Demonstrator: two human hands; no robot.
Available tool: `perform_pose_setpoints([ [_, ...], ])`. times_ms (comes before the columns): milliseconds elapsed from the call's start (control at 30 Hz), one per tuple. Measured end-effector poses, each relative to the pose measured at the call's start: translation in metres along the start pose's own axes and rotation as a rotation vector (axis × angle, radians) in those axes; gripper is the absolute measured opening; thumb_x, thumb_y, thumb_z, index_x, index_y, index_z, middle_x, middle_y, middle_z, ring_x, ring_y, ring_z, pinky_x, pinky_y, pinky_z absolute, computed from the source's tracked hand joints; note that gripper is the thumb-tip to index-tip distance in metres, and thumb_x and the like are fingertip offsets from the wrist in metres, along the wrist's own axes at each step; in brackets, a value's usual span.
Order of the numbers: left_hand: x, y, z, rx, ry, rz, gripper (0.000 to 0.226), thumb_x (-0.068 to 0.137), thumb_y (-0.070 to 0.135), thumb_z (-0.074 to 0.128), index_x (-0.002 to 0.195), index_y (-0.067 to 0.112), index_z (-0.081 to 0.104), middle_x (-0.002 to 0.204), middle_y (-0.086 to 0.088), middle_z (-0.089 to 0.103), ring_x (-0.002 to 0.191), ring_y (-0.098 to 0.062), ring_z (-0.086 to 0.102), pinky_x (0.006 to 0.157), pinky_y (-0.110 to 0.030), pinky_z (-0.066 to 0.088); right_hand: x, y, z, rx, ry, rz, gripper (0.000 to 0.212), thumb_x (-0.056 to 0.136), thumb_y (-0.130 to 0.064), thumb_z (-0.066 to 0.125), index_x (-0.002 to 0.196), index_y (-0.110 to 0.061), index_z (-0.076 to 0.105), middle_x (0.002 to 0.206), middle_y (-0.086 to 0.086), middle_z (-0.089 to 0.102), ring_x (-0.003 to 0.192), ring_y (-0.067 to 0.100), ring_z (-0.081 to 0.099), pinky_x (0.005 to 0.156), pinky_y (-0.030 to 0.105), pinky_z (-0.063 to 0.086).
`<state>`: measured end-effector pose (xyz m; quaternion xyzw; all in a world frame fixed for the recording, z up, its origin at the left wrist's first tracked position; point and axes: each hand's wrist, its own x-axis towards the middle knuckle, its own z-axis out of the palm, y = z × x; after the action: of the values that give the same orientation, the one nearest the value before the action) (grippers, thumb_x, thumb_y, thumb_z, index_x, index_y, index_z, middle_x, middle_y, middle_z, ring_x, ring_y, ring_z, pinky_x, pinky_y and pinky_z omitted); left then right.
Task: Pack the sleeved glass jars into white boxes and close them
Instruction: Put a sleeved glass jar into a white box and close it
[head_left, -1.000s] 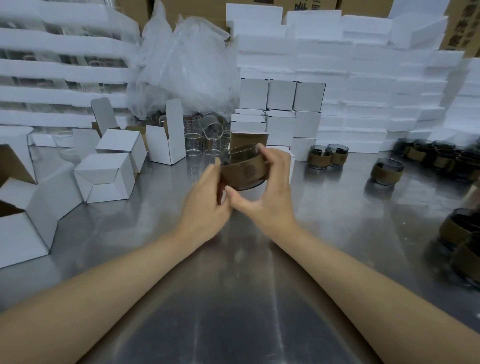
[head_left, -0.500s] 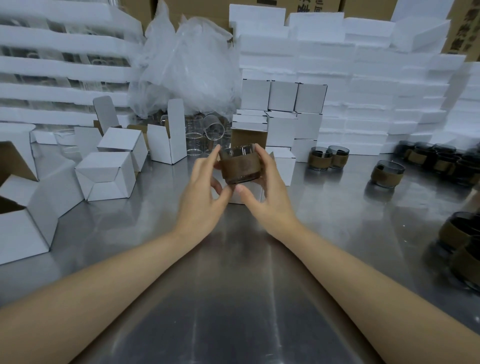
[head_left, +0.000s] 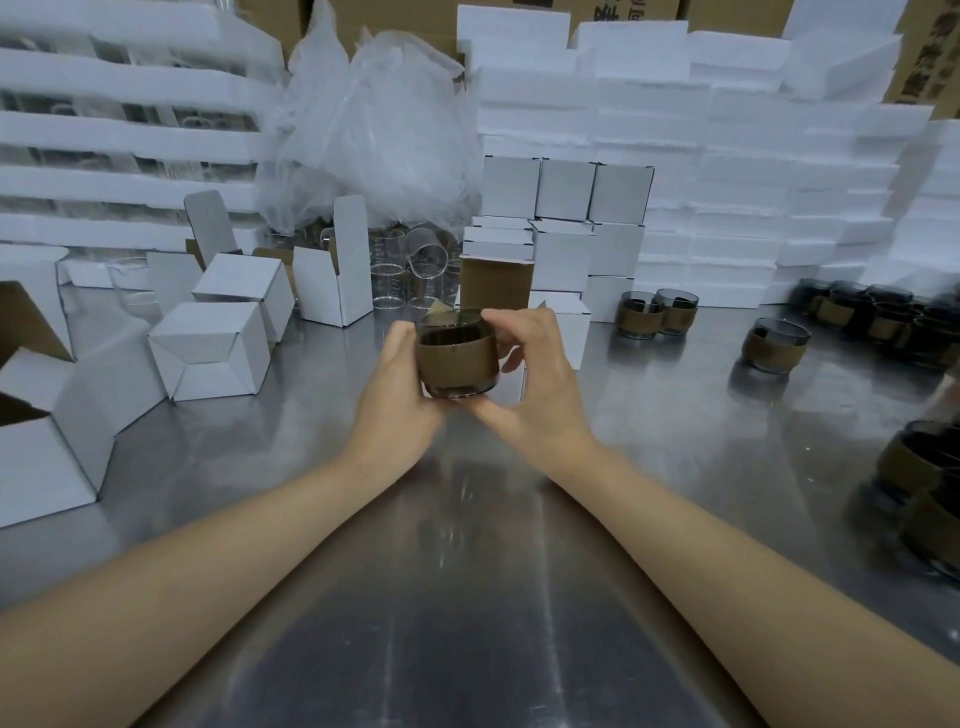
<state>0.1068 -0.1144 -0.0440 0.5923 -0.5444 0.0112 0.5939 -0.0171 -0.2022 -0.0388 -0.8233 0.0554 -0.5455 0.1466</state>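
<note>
Sitting upright between both hands, the sleeved jar (head_left: 456, 358) is held above the steel table (head_left: 467, 597), mid-view. The left hand (head_left: 397, 397) curls round its left side and base. The right hand (head_left: 537, 387) grips it with the thumb underneath and a finger over the rim. An open white box (head_left: 332, 286) stands behind on the left, and more jars (head_left: 655, 313) stand to the right.

Table (head_left: 467, 597): brushed metal, smooth and semi-glossy, mirroring the things on it. Held jar (head_left: 457, 358): dark smoked glass, glossy, banded by a matt brown paper-like sleeve (head_left: 456, 359). Folded boxes (head_left: 213, 351): matt white card outside, raw brown inside. Rear slabs (head_left: 727, 171): white foam, matt and grainy. Bag (head_left: 384, 140): thin clear plastic, crinkled and shiny. Beakers (head_left: 410, 265): clear glass, glossy.
</note>
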Motion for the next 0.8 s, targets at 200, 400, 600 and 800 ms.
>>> perform_pose_setpoints([
  [200, -0.002, 0.003, -0.001, 0.076, -0.007, 0.051, 0.045, 0.076, 0.018, 0.07, 0.117, 0.024, 0.052, 0.101, 0.017, 0.043, 0.084, 0.004, 0.05, 0.065, -0.017, 0.039, 0.002, -0.004, -0.005, 0.089, 0.03, 0.166, 0.071, 0.07, -0.031, 0.081, 0.131, -0.021, 0.045, 0.114, -0.005, 0.055, 0.101, 0.002, 0.054, 0.088, 0.017, 0.043],
  [400, -0.004, 0.011, -0.001, -0.097, -0.022, 0.083, 0.069, 0.076, 0.017, 0.079, 0.131, 0.029, 0.04, 0.128, 0.018, 0.044, 0.085, -0.007, 0.058, 0.057, -0.017, 0.043, 0.0, 0.005, -0.016, -0.023, -0.044, 0.16, 0.061, 0.076, -0.037, 0.051, 0.129, -0.008, 0.052, 0.118, -0.005, 0.051, 0.116, 0.022, 0.048, 0.106, 0.041, 0.034],
  [600, -0.004, 0.011, -0.002, -0.125, -0.021, 0.048, 0.07, 0.069, 0.02, 0.084, 0.115, 0.044, 0.037, 0.118, 0.04, 0.044, 0.08, -0.003, 0.059, 0.059, -0.011, 0.041, 0.0, 0.006, -0.012, -0.044, -0.051, 0.147, 0.066, 0.074, -0.033, 0.05, 0.137, -0.015, 0.042, 0.121, -0.007, 0.048, 0.119, 0.02, 0.044, 0.108, 0.029, 0.024],
  [800, -0.005, 0.012, -0.003, -0.09, 0.058, 0.104, 0.069, 0.068, 0.019, 0.085, 0.116, 0.041, 0.039, 0.119, 0.026, 0.049, 0.087, -0.003, 0.058, 0.059, -0.018, 0.045, 0.002, 0.005, -0.012, -0.119, 0.021, 0.059, 0.067, 0.069, -0.02, 0.068, 0.132, -0.015, 0.046, 0.125, -0.003, 0.052, 0.119, 0.014, 0.044, 0.104, 0.041, 0.032],
])
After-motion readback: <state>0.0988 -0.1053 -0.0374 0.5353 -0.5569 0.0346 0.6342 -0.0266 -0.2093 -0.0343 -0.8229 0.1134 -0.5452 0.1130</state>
